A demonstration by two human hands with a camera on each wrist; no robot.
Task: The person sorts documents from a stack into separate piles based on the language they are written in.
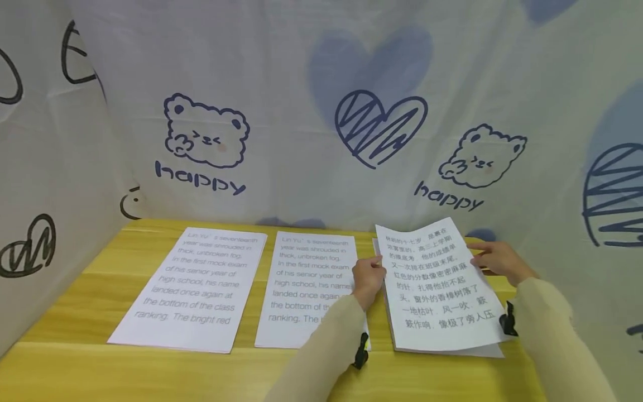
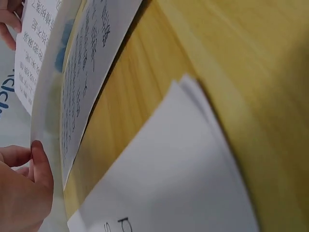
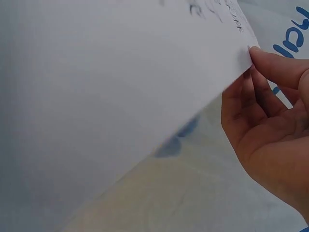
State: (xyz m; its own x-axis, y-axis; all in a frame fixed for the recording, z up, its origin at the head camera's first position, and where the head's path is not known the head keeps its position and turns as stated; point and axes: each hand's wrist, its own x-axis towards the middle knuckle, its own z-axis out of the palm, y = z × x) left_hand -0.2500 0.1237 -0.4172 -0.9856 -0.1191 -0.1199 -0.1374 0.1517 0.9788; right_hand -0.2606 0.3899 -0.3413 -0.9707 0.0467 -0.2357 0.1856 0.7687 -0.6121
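Note:
A white sheet (image 1: 442,290) with large Chinese print is lifted and bent above a stack of paper (image 1: 484,350) at the right of the table. My left hand (image 1: 369,279) pinches its left edge between thumb and finger; the left wrist view shows this hand (image 2: 26,188) and printed paper lying under the raised sheet. On the other side my right hand (image 1: 502,261) pinches the right edge, its thumb on top and the other fingers loosely bent below, as the right wrist view shows with the hand (image 3: 275,116) and the sheet (image 3: 120,77).
Two stacks with English print lie to the left, one at the far left (image 1: 191,290) and one in the middle (image 1: 301,290), partly behind my left sleeve. The yellow wood-grain table (image 1: 166,377) meets a patterned cloth (image 1: 286,128) at its back and sides.

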